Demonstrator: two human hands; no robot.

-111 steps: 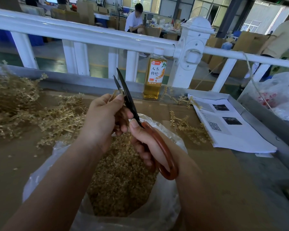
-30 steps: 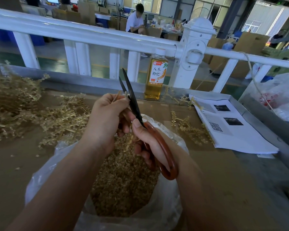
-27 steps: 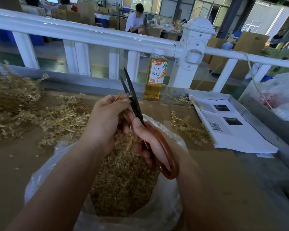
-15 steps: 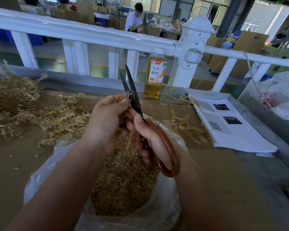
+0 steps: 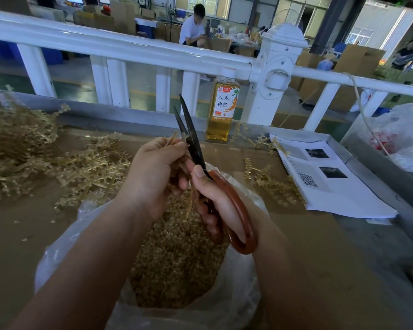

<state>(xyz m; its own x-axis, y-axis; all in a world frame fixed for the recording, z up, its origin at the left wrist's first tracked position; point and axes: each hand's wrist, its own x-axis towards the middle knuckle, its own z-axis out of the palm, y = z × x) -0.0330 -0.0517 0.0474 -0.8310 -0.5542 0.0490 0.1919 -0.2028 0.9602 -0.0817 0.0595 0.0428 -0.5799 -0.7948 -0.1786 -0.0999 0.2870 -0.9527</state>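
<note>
- The left hand pinches a thin golden plastic strip between thumb and fingertips, with the end pointing up into the blades. This grip is closed firmly on the strip, I think so that it does not turn when it is cut.
- The right hand holds the scissors, with its fingers curled through the reddish handle loop. The blades stand only a little apart, and the strip sits just at their crossing. I judge that a cut is being made here.
- Both hands work directly above the open plastic bag. This seems to be on purpose: a piece that is cut off can fall straight onto the small golden pieces lying inside it.
- The pile of uncut strips lies on the bench at the left, near the left hand, so the next one is easy to take.
- A drink bottle stands upright at the back, by the white railing. Printed sheets lie at the right, apart from the cutting.
</note>
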